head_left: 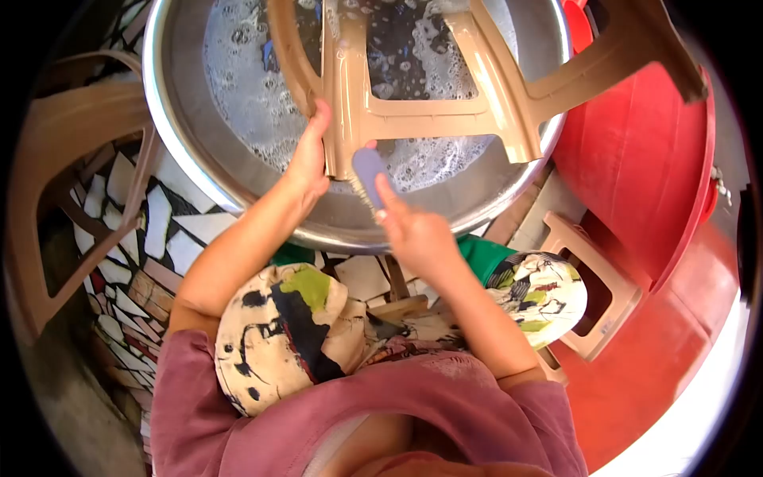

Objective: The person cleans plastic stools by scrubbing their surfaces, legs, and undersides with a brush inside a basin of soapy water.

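A tan plastic chair (429, 119) lies tipped over the soapy water (246, 95) in a wide metal basin (179, 135). My left hand (308, 155) grips the chair by one leg, at the near left, with the thumb up along it. In my right hand (417, 234) is a scrubbing brush (368, 171) with a purple-grey back. Its bristles face left and down, close to the end of that same leg. Whether they touch the plastic, I cannot tell.
A large red tub (636, 159) stands tilted at the right. Another brown plastic chair (79, 175) is at the left. Beside my knee, a tan plastic stool (604, 318) rests on the red floor (644, 381). Broken-tile paving (159, 222) lies around the basin.
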Motion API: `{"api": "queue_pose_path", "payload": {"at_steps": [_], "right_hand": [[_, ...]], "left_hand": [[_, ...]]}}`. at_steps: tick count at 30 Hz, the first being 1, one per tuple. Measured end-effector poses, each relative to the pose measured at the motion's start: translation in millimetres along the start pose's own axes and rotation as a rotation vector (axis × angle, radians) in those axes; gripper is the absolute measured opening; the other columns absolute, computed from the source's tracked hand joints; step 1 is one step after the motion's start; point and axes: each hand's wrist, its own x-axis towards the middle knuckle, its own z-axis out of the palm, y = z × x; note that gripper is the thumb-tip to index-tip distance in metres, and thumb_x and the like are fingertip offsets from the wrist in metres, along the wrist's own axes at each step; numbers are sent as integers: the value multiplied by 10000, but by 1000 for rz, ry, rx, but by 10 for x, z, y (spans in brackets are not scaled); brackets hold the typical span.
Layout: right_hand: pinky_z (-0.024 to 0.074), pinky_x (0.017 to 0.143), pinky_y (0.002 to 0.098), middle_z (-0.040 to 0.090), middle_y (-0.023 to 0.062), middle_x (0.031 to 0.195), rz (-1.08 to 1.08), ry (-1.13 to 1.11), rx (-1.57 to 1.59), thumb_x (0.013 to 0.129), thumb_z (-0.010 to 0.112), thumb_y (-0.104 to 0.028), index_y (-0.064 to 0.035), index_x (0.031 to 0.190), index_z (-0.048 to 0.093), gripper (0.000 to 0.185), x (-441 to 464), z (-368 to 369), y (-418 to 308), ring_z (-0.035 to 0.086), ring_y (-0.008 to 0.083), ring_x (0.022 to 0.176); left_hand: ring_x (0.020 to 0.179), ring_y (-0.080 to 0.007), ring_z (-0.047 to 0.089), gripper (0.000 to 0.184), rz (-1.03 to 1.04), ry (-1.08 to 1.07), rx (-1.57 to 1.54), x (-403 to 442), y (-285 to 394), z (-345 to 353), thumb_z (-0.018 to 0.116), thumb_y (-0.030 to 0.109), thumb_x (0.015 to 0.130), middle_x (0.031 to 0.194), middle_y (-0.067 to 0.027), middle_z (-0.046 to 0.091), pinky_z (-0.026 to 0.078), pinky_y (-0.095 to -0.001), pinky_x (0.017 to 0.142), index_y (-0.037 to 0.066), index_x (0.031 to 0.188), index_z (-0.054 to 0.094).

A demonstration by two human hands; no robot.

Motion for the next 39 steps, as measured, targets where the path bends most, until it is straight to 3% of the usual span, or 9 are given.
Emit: {"api": "queue_pose_path", "payload": {"at_steps": [2,11,13,15,17,23,28,33,39], "right_hand": [[493,696,375,637,223,804,182,-93,107,934,531,-279,-237,1385,432,464,186,-363,-115,642,356,733],[482,713,379,613,272,851,38,55,348,945,492,-296,-178,1382,430,457,592,-263,-195,625,405,792],[482,700,480,628,249,800,-39,123,350,932,473,-310,-166,1376,433,468,717,-216,-158,613,430,754],[481,698,478,629,244,794,-71,146,376,933,470,-312,-158,1374,433,469,778,-189,-103,613,429,749],[480,696,477,630,240,789,-86,164,412,934,468,-315,-151,1373,434,470,775,-187,-93,613,427,744],[470,714,411,611,258,812,-102,139,482,942,492,-305,-185,1372,444,449,788,-190,-140,612,412,757],[466,713,410,603,230,752,51,76,422,935,505,-317,-237,1364,456,440,836,-343,-104,607,385,739],[477,637,467,620,212,701,43,123,253,927,495,-321,-190,1347,479,440,650,-347,42,617,396,679],[463,648,380,587,197,692,102,24,95,913,545,-242,-217,1345,486,437,376,-539,58,591,354,662]], "left_hand": [[1196,-251,518,789,-30,-53,-77,-47,45,44,383,669,872,1281,-155,529,446,-377,993,31,1336,414],[1228,-339,473,904,-138,-236,-75,23,-70,-5,320,747,818,1322,-165,472,429,-479,999,45,1387,308],[1263,-313,436,884,-96,-111,373,10,104,-79,351,726,839,1368,-138,428,423,-496,986,73,1426,255],[1277,-285,416,851,252,24,685,-253,513,-24,406,688,859,1401,-118,392,421,-511,963,109,1453,213],[1164,-248,502,822,433,185,740,-445,920,228,507,615,869,1328,-126,433,478,-398,873,100,1435,209],[1050,-248,594,829,303,177,734,-423,1405,649,377,693,876,1223,-120,521,543,-336,658,37,1380,327],[1071,-252,586,556,371,194,443,-298,970,521,376,482,972,1250,-128,490,565,-396,672,40,1307,411],[1103,-244,558,470,211,50,193,-161,603,353,415,330,973,1209,-125,496,532,-431,808,50,1344,348],[1115,-283,551,529,169,2,138,-119,448,349,356,61,871,1205,-158,518,507,-419,890,54,1395,284]]}}
